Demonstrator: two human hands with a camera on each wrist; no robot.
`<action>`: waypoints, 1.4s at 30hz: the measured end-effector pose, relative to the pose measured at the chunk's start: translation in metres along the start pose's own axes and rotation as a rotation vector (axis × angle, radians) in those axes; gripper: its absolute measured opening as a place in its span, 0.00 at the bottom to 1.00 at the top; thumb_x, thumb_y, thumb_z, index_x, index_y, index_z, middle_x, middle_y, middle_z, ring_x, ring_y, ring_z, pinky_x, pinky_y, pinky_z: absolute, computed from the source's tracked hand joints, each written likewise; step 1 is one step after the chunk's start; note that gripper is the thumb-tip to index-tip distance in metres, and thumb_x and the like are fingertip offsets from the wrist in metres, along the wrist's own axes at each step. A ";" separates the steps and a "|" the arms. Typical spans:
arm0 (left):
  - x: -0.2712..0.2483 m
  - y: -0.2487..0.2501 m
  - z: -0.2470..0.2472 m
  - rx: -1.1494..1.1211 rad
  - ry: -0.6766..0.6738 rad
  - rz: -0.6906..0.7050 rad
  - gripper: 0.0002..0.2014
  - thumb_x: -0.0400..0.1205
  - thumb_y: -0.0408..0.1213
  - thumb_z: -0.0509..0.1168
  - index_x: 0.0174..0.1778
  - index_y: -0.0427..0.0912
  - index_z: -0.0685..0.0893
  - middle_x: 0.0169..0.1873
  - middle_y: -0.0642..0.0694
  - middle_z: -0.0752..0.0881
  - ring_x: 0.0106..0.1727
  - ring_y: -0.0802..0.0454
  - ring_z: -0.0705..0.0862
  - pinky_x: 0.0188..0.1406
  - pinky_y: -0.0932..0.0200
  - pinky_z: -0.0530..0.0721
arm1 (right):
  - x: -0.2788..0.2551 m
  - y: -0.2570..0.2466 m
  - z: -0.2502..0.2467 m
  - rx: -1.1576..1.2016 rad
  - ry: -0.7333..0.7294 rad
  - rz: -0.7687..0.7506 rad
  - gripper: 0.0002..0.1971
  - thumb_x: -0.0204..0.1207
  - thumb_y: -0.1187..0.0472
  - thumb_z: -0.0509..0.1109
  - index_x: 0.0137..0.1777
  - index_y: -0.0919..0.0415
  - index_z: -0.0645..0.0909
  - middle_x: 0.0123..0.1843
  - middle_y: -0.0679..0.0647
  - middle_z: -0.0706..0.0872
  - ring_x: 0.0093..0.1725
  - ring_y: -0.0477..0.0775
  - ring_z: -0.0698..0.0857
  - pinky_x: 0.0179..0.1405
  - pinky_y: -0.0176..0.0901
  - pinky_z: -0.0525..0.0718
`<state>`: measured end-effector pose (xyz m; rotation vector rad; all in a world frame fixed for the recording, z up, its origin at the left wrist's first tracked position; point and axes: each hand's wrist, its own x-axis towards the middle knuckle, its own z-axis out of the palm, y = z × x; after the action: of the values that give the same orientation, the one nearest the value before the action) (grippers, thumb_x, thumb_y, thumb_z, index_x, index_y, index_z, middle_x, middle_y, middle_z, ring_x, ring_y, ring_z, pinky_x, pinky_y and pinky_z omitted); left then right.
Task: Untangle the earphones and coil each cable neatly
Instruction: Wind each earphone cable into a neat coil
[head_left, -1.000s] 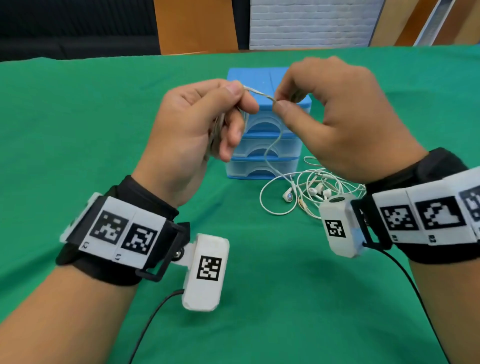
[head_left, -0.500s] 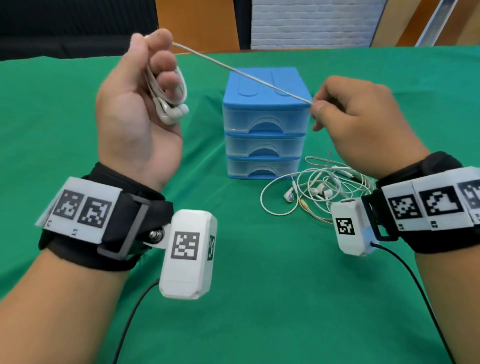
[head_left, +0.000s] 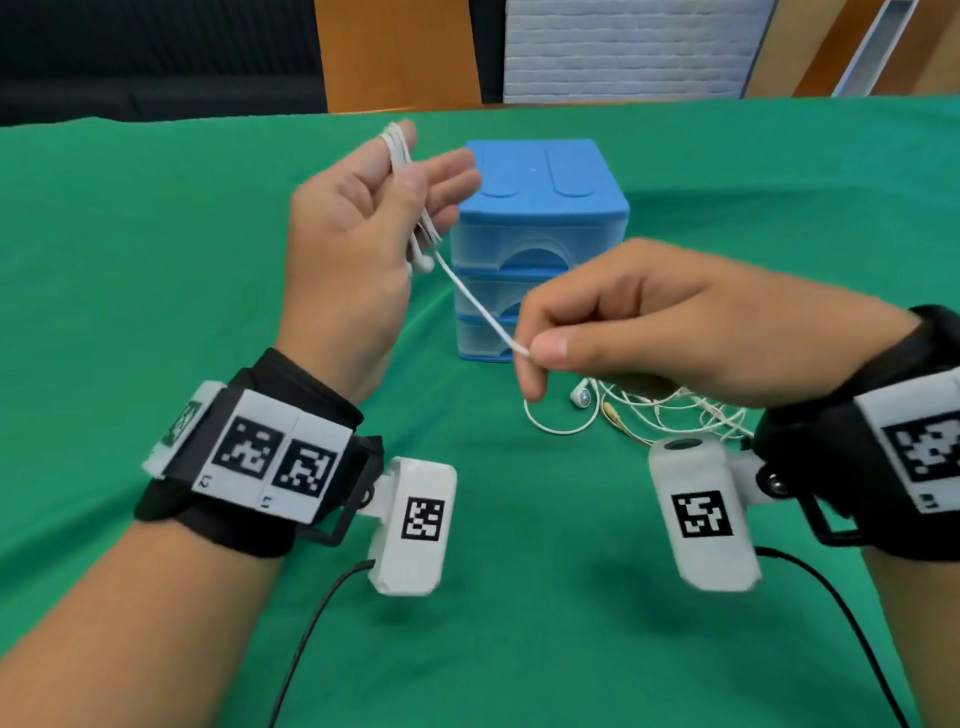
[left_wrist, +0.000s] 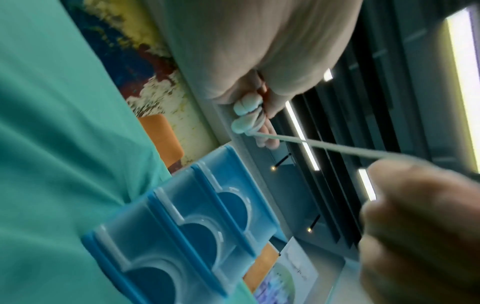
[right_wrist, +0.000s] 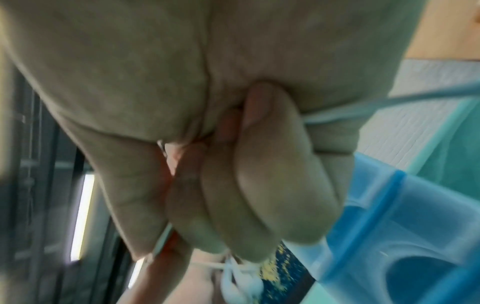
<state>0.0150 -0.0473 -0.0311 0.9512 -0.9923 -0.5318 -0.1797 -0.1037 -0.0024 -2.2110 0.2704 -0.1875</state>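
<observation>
Two hands (head_left: 358, 244) (head_left: 691, 327) on one taut, unbranded earphone cable (head_left: 475, 301).

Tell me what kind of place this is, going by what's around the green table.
Probably an office or lab room set up for recording, though that's a guess. A table under green cloth holds a small blue drawer unit, marker-tagged cameras are strapped to both wrists, and a white brick wall and wood panels stand behind.
</observation>
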 end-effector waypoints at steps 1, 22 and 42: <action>-0.001 -0.001 0.000 0.075 -0.048 0.024 0.13 0.91 0.27 0.56 0.70 0.37 0.76 0.54 0.39 0.91 0.52 0.50 0.92 0.51 0.60 0.86 | -0.002 -0.002 -0.004 0.041 0.029 -0.037 0.12 0.85 0.60 0.65 0.45 0.65 0.86 0.23 0.56 0.64 0.22 0.54 0.60 0.20 0.42 0.59; -0.015 0.005 0.008 -0.118 -0.400 -0.124 0.12 0.90 0.32 0.55 0.55 0.33 0.85 0.25 0.50 0.84 0.21 0.58 0.76 0.24 0.65 0.73 | 0.019 0.035 0.000 -0.100 0.398 0.052 0.19 0.90 0.57 0.60 0.39 0.66 0.81 0.19 0.43 0.67 0.20 0.42 0.62 0.21 0.32 0.60; -0.015 -0.006 0.007 0.387 -0.589 -0.001 0.11 0.89 0.30 0.60 0.56 0.29 0.86 0.31 0.46 0.84 0.31 0.54 0.77 0.32 0.63 0.76 | 0.001 0.020 -0.030 -0.403 0.566 0.019 0.12 0.85 0.55 0.67 0.40 0.55 0.87 0.23 0.47 0.71 0.23 0.43 0.66 0.25 0.32 0.62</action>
<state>0.0018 -0.0422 -0.0415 1.1649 -1.6667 -0.6515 -0.1879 -0.1388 -0.0003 -2.5088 0.6870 -0.8131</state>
